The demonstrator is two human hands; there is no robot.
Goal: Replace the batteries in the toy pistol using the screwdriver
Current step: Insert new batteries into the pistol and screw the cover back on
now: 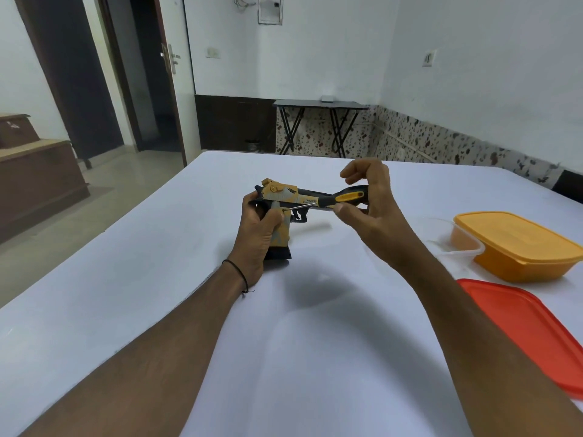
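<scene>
The toy pistol [281, 193] is orange, grey and dark blue, held upright with its grip base resting on the white table [157, 247] and its barrel pointing right. My left hand [256, 234] is wrapped around the grip. My right hand [367, 200] holds the screwdriver [340, 197] by its black and yellow handle. The thin metal shaft points left and its tip touches the upper part of the grip, just above my left thumb. No batteries are visible.
An orange lidded container [520, 247] sits at the right, with a clear plastic tub [448, 238] beside it. A red lid [530, 329] lies near the right edge. A folding black table [318, 105] stands by the far wall.
</scene>
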